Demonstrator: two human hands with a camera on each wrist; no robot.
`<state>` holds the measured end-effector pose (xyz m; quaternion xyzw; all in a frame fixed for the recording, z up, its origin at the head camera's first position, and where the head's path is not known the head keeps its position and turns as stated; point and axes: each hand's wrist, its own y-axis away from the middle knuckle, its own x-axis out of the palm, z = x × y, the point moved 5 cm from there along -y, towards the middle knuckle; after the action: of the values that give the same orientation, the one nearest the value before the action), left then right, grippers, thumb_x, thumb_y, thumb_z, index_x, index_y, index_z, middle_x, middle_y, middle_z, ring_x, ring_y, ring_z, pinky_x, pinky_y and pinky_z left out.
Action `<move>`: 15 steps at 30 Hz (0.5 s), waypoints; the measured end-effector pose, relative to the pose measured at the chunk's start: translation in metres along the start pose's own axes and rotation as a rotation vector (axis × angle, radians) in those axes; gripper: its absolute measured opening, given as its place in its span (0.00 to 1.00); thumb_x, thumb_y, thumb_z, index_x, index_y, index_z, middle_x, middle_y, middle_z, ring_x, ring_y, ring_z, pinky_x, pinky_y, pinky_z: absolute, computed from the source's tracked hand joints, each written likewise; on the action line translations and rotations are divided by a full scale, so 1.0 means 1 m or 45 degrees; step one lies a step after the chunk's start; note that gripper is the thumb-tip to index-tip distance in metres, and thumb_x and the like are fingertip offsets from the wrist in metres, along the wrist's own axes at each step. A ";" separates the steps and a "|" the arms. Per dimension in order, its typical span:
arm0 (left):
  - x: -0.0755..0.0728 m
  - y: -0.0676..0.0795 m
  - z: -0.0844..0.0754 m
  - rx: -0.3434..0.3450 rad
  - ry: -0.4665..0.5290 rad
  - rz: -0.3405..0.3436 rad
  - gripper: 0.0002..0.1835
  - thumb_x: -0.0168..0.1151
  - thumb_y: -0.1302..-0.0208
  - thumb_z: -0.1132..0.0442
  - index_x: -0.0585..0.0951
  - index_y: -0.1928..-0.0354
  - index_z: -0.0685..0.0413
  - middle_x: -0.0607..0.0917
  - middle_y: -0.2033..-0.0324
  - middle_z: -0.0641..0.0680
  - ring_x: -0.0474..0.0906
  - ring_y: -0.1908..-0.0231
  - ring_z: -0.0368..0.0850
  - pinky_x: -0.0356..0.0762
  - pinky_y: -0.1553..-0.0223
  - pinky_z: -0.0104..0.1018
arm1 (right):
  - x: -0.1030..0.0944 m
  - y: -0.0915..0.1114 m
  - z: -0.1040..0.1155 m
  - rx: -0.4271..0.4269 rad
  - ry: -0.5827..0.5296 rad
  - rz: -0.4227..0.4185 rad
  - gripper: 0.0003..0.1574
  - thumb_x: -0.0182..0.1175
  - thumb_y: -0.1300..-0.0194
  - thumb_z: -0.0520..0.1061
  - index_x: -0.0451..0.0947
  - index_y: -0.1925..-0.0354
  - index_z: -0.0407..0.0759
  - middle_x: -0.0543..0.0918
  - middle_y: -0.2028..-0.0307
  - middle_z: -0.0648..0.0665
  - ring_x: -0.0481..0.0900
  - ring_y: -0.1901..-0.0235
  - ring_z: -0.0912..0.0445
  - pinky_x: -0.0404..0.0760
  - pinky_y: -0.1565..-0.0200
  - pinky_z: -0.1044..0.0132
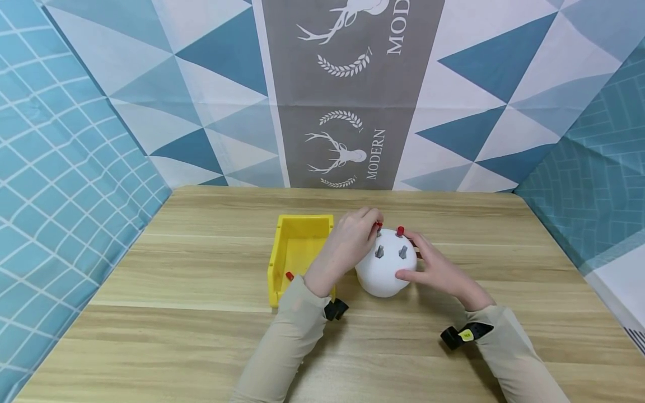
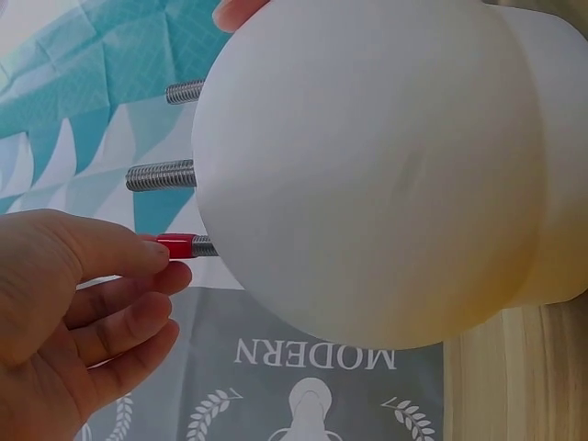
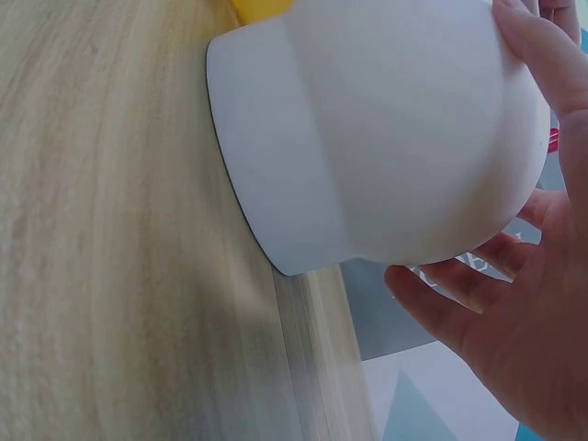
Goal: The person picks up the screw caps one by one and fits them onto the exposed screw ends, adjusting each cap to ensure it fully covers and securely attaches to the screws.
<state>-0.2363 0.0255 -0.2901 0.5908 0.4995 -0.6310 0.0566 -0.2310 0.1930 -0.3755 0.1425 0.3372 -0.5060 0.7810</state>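
Observation:
A white rounded dome on a wider-walled base stands on the table, with several threaded metal studs sticking out of its top. My left hand pinches a red cap between thumb and forefinger at the end of one far stud, whose thread shows beyond the cap. Another red cap sits on the stud to its right; the two nearer studs are bare. From the right, my right hand grips the dome, thumb on the near side and fingers spread around the far side.
Left of the dome stands a yellow bin, partly behind my left forearm, with a red cap inside. The wooden table ends at a patterned cloth wall at the back. Each wrist wears a black camera strap.

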 end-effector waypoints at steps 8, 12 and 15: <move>0.000 0.000 0.000 -0.010 -0.018 0.015 0.03 0.56 0.39 0.65 0.78 0.65 0.54 0.82 0.68 0.49 0.77 0.69 0.42 0.76 0.61 0.34 | 0.000 0.000 0.000 0.006 0.004 0.000 0.56 0.66 0.49 0.55 0.46 0.32 0.43 0.56 0.36 0.41 0.61 0.40 0.46 0.65 0.43 0.45; 0.000 -0.001 0.000 -0.024 -0.020 0.027 0.03 0.56 0.39 0.65 0.78 0.65 0.54 0.82 0.69 0.49 0.77 0.69 0.42 0.76 0.61 0.34 | 0.000 0.000 0.000 0.010 0.004 0.000 0.56 0.67 0.49 0.55 0.46 0.33 0.43 0.56 0.36 0.41 0.60 0.40 0.46 0.65 0.43 0.45; 0.001 -0.001 0.000 -0.024 -0.020 0.026 0.03 0.55 0.39 0.65 0.78 0.65 0.54 0.83 0.69 0.49 0.78 0.70 0.42 0.76 0.61 0.34 | 0.000 0.000 0.000 0.011 0.003 0.001 0.56 0.67 0.49 0.55 0.46 0.33 0.43 0.56 0.36 0.41 0.60 0.40 0.46 0.65 0.42 0.45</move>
<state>-0.2370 0.0264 -0.2903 0.5903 0.4989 -0.6303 0.0728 -0.2309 0.1928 -0.3754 0.1468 0.3358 -0.5070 0.7802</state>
